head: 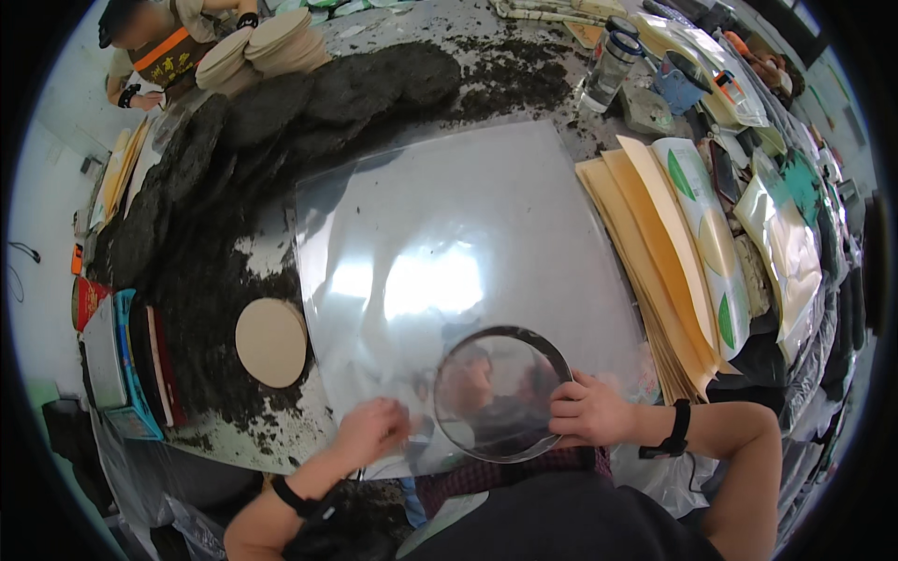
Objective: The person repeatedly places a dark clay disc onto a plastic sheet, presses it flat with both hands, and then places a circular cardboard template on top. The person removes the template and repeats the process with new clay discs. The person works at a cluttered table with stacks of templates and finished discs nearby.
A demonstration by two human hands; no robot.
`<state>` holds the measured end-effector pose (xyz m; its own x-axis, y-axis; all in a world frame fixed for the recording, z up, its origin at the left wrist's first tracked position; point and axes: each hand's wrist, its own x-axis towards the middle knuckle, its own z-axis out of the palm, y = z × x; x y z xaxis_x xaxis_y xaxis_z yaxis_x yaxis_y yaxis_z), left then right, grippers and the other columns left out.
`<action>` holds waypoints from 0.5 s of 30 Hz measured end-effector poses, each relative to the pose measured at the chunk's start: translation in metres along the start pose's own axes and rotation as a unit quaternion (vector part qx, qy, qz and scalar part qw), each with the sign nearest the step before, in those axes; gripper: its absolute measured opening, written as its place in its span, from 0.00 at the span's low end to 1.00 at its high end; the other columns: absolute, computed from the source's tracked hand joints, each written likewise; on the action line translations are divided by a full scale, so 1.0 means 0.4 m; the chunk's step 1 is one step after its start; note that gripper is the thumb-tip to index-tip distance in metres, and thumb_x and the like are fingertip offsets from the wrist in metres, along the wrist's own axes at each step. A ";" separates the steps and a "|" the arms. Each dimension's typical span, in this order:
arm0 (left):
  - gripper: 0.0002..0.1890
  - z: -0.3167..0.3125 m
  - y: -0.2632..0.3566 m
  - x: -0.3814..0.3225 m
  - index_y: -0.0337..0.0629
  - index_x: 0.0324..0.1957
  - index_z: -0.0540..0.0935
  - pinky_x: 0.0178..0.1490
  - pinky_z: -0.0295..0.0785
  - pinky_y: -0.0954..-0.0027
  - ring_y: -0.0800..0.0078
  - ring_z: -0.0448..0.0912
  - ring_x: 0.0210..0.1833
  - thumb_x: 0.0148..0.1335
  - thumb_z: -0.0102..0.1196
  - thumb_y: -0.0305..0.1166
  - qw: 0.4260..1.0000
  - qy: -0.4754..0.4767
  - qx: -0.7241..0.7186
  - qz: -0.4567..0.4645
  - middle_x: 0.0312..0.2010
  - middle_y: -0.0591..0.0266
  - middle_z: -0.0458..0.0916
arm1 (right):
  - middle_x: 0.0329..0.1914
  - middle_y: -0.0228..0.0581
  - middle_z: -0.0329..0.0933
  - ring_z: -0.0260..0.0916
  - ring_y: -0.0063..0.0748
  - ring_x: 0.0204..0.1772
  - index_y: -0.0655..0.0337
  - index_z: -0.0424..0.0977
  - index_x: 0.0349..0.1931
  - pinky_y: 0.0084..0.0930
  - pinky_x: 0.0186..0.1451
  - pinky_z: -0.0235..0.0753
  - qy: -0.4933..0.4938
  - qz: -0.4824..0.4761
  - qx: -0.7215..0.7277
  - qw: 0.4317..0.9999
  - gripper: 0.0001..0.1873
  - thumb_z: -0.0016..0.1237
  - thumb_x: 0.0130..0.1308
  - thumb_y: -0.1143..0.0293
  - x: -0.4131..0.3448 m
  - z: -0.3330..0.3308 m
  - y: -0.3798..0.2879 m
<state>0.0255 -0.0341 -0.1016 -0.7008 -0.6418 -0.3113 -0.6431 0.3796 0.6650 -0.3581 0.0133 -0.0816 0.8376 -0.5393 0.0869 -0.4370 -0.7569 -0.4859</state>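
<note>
Nearest to me, a round thin-walled ring (539,339) lies near the front edge of a large clear plastic sheet (456,196). Fingers of my right hand (593,410) are closed around the ring's right side. My left hand (379,424), somewhat blurred, is just left of the ring over the sheet, its fingers curled and not touching the ring; whether anything is between them cannot be told. Left of the sheet lies a small stack of beige round discs (271,342). Bright reflections cover the middle of the sheet.
Dark, soil-like slabs (259,112) line the table's far left. Brown and patterned paper sheets (642,245) lie at right, with a clear bottle (609,70) and a blue cup (680,83) behind. A weighing scale (130,365) stands left. Another person (168,59) is beside tall disc stacks (280,42).
</note>
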 end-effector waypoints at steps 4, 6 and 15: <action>0.04 -0.230 0.112 0.091 0.39 0.33 0.76 0.41 0.70 0.68 0.62 0.74 0.35 0.65 0.56 0.25 0.963 0.233 -0.107 -0.081 0.32 0.58 0.73 | 0.38 0.30 0.72 0.69 0.38 0.52 0.51 0.75 0.35 0.54 0.68 0.65 0.031 -0.045 0.085 0.995 0.15 0.62 0.49 0.59 0.094 0.040 -0.092; 0.06 -0.289 0.157 0.056 0.39 0.31 0.76 0.40 0.69 0.68 0.63 0.74 0.35 0.62 0.60 0.26 0.962 0.259 -0.060 0.059 0.31 0.60 0.73 | 0.40 0.30 0.73 0.69 0.39 0.53 0.51 0.76 0.38 0.54 0.68 0.64 0.047 -0.022 0.062 0.997 0.16 0.62 0.50 0.59 0.158 0.051 -0.074; 0.09 -0.003 0.031 -0.056 0.45 0.30 0.78 0.38 0.72 0.61 0.62 0.75 0.35 0.55 0.66 0.33 0.988 0.113 0.032 0.101 0.30 0.65 0.72 | 0.71 0.44 0.65 0.64 0.43 0.71 0.60 0.65 0.68 0.44 0.75 0.61 0.015 -0.051 0.219 0.974 0.30 0.53 0.67 0.61 0.083 0.053 -0.055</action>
<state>0.0336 -0.0159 -0.0854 -0.7342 -0.6788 -0.0122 -0.5209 0.5517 0.6513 -0.3137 0.0198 -0.0866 0.8564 -0.4852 0.1767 -0.1647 -0.5810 -0.7971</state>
